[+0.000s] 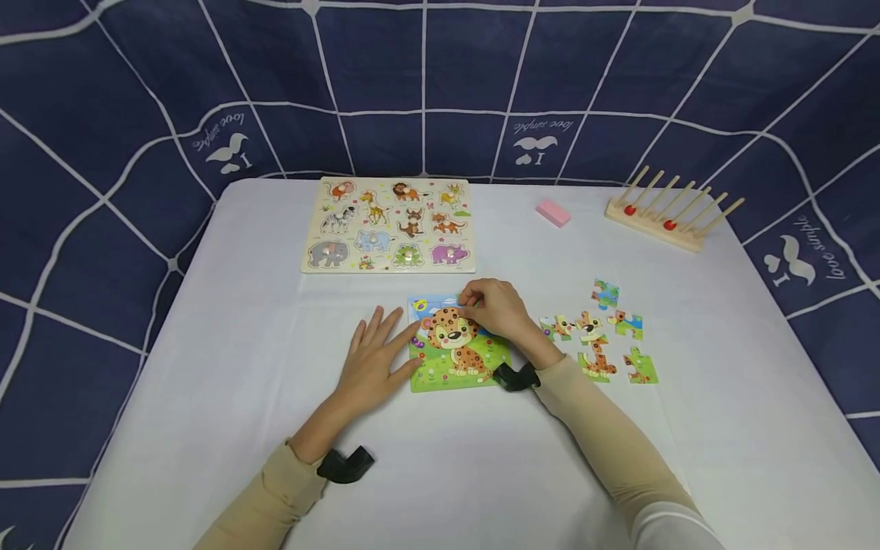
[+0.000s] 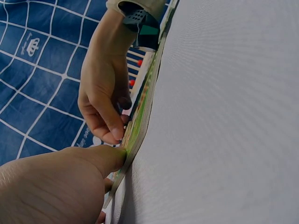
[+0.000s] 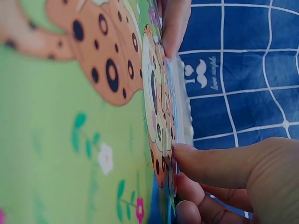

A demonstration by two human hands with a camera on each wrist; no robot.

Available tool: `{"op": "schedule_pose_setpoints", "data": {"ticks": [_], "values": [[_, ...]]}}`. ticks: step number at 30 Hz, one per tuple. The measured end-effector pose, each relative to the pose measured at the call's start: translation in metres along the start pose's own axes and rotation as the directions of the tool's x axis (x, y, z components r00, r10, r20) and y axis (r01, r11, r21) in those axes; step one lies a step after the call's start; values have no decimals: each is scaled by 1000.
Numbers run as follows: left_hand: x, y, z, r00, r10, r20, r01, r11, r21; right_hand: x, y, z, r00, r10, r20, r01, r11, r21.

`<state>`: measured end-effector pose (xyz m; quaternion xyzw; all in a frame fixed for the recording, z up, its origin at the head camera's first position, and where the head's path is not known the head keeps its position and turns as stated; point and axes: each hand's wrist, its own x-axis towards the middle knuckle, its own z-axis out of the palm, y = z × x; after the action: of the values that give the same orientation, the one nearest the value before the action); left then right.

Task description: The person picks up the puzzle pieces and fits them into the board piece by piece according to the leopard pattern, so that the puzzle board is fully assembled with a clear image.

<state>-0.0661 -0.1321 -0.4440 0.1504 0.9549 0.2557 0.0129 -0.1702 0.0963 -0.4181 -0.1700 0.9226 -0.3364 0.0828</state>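
A leopard jigsaw puzzle [image 1: 433,376] lies on the white table, its picture showing a spotted cub on green grass. At its upper right part, my right hand [image 1: 498,309] pinches a jigsaw piece [image 3: 170,179] between thumb and fingers; in the head view the hand mostly hides it. In the right wrist view, the piece sits slightly raised at the leopard's head. My left hand [image 1: 371,370] lies spread at the puzzle's left edge, thumb and index finger touching it. Several loose jigsaw pieces [image 1: 596,365] lie to the right, beyond my right wrist.
Behind the puzzle lies a wooden animal peg board [image 1: 385,263]. A pink block [image 1: 553,213] and a wooden stand [image 1: 653,227] with upright sticks and red beads are at the back right. A dark blue checked cloth [image 1: 461,84] hangs behind the table.
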Motion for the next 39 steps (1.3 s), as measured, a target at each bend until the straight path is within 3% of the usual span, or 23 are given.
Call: {"op": "schedule_pose_setpoints", "data": {"ticks": [4,13,18,23,27,32,36,39], "values": [[0,0,1,1000,2,-4,-2,1000,-3,0,-2,-6,1000,-5,2,5,1000,17],[0,-1,1,1000,1,-5,-1,1000,-6,-14,0,-39,999,-18,26,14,986,168],[0,0,0,1000,0,-13,0,1000,-5,-28,21,-63,1000,17,18,-20,986,168],[1,-1,1,1000,-3,-8,3,1000,-3,-44,53,-91,994,108,-32,-102,981,163],[1,-1,1,1000,-2,-7,2,1000,-1,-58,77,-115,977,184,-103,-164,970,182],[1,-1,1,1000,-2,-9,2,1000,-1,-72,101,-139,941,269,-203,-227,951,208],[1,-1,1,1000,2,-5,-2,1000,0,-77,115,-149,903,342,-260,-286,930,230],[2,-1,1,1000,0,-3,0,1000,1,-77,122,-152,886,378,-270,-315,916,248]]}}
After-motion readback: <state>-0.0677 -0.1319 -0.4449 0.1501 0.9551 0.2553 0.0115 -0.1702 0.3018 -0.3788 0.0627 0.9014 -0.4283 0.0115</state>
